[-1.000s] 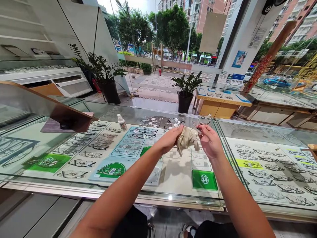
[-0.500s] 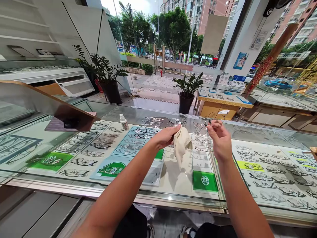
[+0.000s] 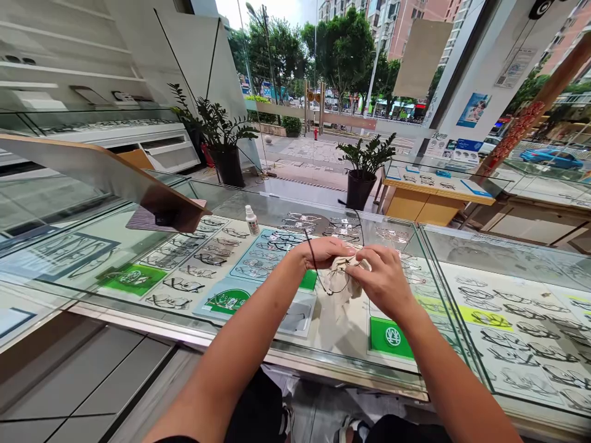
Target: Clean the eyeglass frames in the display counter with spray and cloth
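The left hand (image 3: 325, 251) and right hand (image 3: 386, 281) grip eyeglasses (image 3: 340, 283) together with a beige cloth (image 3: 353, 289), above the glass tabletop (image 3: 219, 195). A small white bottle (image 3: 252, 221) stands upright nearby.

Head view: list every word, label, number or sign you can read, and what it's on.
"M", stylised in a circle, as best I can tell: front green card.
Too small to read: white bottle label, blue poster, white notice.
Too blurred: lettering on the rounded green panel.
No lettering discernible: glasses, cloth.
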The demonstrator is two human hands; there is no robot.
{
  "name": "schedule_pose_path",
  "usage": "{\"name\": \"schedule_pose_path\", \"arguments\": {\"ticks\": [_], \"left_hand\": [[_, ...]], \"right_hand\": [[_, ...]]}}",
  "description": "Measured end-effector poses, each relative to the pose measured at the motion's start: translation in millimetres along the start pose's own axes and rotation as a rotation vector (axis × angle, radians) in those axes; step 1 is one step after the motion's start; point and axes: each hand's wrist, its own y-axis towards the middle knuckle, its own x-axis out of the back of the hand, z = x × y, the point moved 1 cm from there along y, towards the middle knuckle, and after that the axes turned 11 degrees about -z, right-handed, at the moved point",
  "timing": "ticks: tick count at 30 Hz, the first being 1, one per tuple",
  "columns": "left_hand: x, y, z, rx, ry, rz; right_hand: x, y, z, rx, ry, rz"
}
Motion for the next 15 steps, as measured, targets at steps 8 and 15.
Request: {"name": "schedule_pose_path", "arguments": {"ticks": [8,15], "left_hand": [[-8.9,4,-3,-0.334,0.025,-0.212],[-20.9,14,4,-0.522,-0.037,-0.356]], "right_hand": [[-9,-1,-17,-0.768,0.501,-0.142],[-23,-5,-29,-1.178,0.847,-0.079]]}}
